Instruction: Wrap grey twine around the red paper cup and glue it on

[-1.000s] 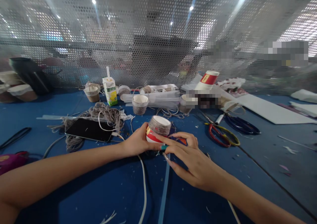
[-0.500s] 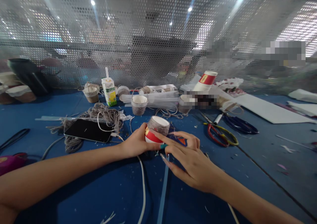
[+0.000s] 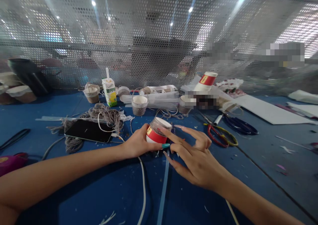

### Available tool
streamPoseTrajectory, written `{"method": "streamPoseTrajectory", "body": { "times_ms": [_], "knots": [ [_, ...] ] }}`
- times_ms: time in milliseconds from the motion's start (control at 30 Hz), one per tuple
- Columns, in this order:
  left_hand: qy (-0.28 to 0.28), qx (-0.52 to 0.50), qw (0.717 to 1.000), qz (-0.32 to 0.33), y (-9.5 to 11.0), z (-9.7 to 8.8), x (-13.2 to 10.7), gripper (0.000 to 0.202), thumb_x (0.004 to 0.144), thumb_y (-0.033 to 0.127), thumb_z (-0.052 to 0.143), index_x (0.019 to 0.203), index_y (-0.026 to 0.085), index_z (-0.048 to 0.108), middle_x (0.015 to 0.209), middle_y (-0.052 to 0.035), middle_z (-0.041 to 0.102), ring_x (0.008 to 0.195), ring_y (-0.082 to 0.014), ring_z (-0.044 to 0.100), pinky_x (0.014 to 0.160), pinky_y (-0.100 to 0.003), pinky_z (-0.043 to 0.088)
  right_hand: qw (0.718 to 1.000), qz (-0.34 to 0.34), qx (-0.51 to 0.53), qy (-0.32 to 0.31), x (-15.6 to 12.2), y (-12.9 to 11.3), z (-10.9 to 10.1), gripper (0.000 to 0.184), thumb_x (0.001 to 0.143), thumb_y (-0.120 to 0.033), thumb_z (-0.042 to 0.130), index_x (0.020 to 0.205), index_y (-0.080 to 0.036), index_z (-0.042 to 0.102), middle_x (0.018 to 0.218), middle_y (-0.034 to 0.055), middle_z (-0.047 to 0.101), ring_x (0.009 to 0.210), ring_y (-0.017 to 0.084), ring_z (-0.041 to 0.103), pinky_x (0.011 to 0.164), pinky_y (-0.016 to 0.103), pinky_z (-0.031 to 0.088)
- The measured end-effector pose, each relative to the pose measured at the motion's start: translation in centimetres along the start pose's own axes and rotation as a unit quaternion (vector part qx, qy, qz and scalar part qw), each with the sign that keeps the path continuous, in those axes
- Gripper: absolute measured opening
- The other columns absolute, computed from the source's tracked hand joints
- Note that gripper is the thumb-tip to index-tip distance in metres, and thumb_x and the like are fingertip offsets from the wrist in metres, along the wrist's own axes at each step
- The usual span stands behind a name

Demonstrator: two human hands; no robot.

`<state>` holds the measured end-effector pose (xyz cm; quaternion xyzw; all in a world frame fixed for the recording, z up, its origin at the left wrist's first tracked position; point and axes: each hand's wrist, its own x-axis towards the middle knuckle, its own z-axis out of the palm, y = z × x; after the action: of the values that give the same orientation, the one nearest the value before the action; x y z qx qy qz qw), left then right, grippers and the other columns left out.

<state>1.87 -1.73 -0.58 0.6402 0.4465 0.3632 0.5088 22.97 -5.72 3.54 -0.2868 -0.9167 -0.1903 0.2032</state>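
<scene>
My left hand (image 3: 139, 141) is wrapped round a red and white paper cup (image 3: 156, 137) just above the table, its mouth tilted up and away. Grey cord (image 3: 157, 124) circles the cup's upper part below the white rim. My right hand (image 3: 192, 152) is at the cup's right side, fingers spread, with one fingertip against the corded part. Whether it pinches a strand there is too small to make out. Beneath the hands a pale flat strip (image 3: 164, 188) runs toward the table's front edge.
Left of the cup lie a phone (image 3: 88, 130), a white cable (image 3: 143, 192) and a tangle of grey cord (image 3: 103, 114). Behind stand a small corded basket (image 3: 139, 105) and a drink carton (image 3: 109, 92). Red-and-yellow-handled scissors (image 3: 221, 135) lie to the right.
The cup has tipped slightly, showing more of its red band. My right hand has shifted a little right, its upper fingers lifted and spread wider. My left hand keeps its hold.
</scene>
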Motion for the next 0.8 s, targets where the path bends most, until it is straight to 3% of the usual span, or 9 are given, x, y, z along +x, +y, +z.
{"method": "streamPoseTrajectory", "body": {
  "times_ms": [200,567,800],
  "knots": [
    [-0.015,-0.036,0.999,-0.021,0.5,0.1,-0.2,0.05,0.062,0.042,0.078,0.094,0.018,0.047,0.074,0.0008,0.06,0.058,-0.0139,0.057,0.059,-0.033,0.049,0.999,-0.037,-0.018,-0.005,0.1,0.0,0.7,0.01,0.086,-0.031,0.055,0.091,-0.023,0.059,0.144,-0.0007,0.05,0.129,0.036,0.034,0.105,0.059,0.028],
    [-0.014,-0.051,0.998,-0.03,0.7,0.1,-0.3,0.046,0.061,0.036,0.078,0.092,0.018,0.049,0.071,0.0017,0.061,0.057,-0.0133,0.057,0.058,-0.032,0.049,0.997,-0.038,-0.065,-0.007,0.4,-0.1,0.5,0.015,0.088,-0.035,0.053,0.088,-0.022,0.06,0.143,0.0008,0.052,0.137,0.037,0.025,0.111,0.06,0.016],
    [-0.03,-0.093,0.995,-0.03,0.7,0.1,-0.2,0.05,0.062,0.033,0.076,0.101,0.017,0.049,0.078,0.001,0.061,0.06,-0.0127,0.058,0.056,-0.029,0.05,0.998,0.007,-0.054,0.007,0.3,-0.2,1.1,0.03,0.096,-0.04,0.04,0.087,-0.021,0.061,0.142,-0.0012,0.054,0.142,0.034,0.019,0.116,0.058,0.009]
  ]
}}
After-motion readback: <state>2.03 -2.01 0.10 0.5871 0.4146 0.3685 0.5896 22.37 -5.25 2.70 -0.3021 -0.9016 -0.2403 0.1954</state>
